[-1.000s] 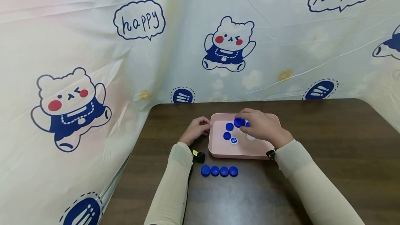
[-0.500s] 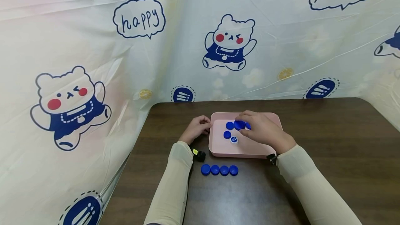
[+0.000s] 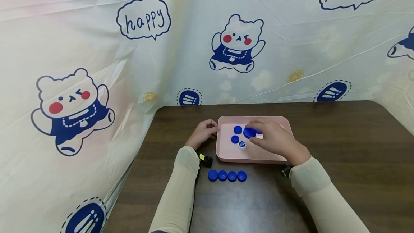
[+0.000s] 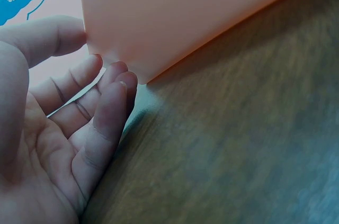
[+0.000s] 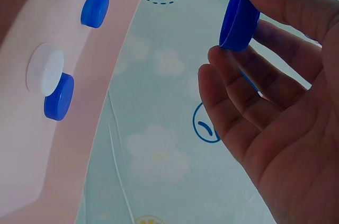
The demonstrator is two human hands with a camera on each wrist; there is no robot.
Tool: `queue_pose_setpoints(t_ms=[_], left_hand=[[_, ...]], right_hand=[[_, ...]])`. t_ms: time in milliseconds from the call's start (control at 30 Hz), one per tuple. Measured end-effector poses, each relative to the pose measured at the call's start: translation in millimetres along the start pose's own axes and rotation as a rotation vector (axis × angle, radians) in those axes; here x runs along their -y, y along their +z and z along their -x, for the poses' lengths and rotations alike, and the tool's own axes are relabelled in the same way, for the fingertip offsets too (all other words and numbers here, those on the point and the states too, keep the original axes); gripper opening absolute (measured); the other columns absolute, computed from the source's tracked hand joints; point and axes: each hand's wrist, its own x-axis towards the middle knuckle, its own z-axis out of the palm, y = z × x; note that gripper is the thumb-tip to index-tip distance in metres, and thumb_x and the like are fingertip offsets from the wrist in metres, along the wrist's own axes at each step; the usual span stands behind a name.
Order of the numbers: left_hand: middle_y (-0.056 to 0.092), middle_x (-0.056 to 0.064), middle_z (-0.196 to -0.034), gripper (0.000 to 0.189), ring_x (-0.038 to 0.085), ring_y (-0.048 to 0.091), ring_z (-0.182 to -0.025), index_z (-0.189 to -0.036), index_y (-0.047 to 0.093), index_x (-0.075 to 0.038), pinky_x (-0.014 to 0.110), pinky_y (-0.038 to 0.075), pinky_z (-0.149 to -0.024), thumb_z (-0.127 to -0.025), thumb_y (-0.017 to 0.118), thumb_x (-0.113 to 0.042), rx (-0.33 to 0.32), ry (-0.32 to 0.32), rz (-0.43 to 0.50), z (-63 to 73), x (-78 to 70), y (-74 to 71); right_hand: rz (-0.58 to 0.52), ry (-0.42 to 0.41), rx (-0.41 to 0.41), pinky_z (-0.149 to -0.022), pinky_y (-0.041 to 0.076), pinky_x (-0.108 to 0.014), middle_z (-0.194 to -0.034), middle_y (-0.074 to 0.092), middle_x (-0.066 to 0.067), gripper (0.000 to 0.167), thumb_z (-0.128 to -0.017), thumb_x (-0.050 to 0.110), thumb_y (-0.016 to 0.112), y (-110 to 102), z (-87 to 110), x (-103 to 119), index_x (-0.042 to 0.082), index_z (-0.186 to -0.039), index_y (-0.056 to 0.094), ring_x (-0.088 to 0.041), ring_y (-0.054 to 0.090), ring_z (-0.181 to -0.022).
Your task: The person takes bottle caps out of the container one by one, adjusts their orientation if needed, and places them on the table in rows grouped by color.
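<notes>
My right hand point(image 3: 275, 136) pinches a large blue bottle cap point(image 3: 249, 133) between thumb and fingers, above the pink tray point(image 3: 223, 155). In the right wrist view the cap point(image 5: 240, 20) is tilted and its hollow inside shows. Beyond the tray's left side, my left hand point(image 3: 203, 133) rests its relaxed fingertips against the tray's outer wall point(image 4: 159, 17) near a corner. In the tray lie a blue cap point(image 3: 237, 129), another blue cap point(image 3: 235, 139) and a white cap with a blue mark point(image 3: 242, 145). Near my right hand a white cap point(image 5: 46, 69) leans by a blue cap point(image 5: 61, 98).
A row of several blue caps point(image 3: 227, 176) stands on the brown table point(image 3: 349, 146) in front of the tray. A black wrist camera point(image 3: 207, 161) sits below my left hand. Behind the table hangs a pale printed cloth point(image 3: 200, 53).
My right hand has drawn slightly toward me and to the right, carrying the large blue cap lower over the tray. The left hand and the row of caps stay put.
</notes>
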Motion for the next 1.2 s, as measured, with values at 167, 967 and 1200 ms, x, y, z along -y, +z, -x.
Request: queue_pose_setpoints(t_ms=[167,967,1200], left_hand=[[0.063,0.012,-0.094,0.015,0.024,0.063,-0.082,-0.101,0.063,-0.004,0.036,0.056,-0.071,-0.092,0.066,-0.016,0.000,0.003,-0.008,0.8,0.0,0.0],[0.063,0.012,-0.095,0.014,0.027,0.064,-0.084,-0.100,0.063,-0.006,0.036,0.056,-0.072,-0.092,0.067,-0.017,-0.005,-0.017,-0.007,0.0,-2.6,1.1],[0.063,0.012,-0.095,0.013,0.026,0.063,-0.084,-0.100,0.063,-0.007,0.036,0.056,-0.072,-0.092,0.067,-0.017,-0.001,-0.020,-0.015,-1.3,-1.6,0.7]], right_hand=[[-0.007,0.027,0.018,-0.096,0.046,-0.048,-0.124,0.062,-0.006,0.042,-0.085,0.024,0.076,1,3.5,3,0.012,-0.124,0.067,-0.027,0.057,-0.117],[0.011,-0.053,0.092,-0.095,0.047,-0.045,-0.122,0.062,-0.007,0.042,-0.087,0.028,0.074,10,16.9,8,0.008,-0.123,0.066,-0.025,0.058,-0.113],[0.013,-0.079,0.091,-0.094,0.048,-0.045,-0.121,0.062,-0.007,0.040,-0.087,0.027,0.074,13,22.7,9,0.009,-0.121,0.067,-0.025,0.059,-0.112]])
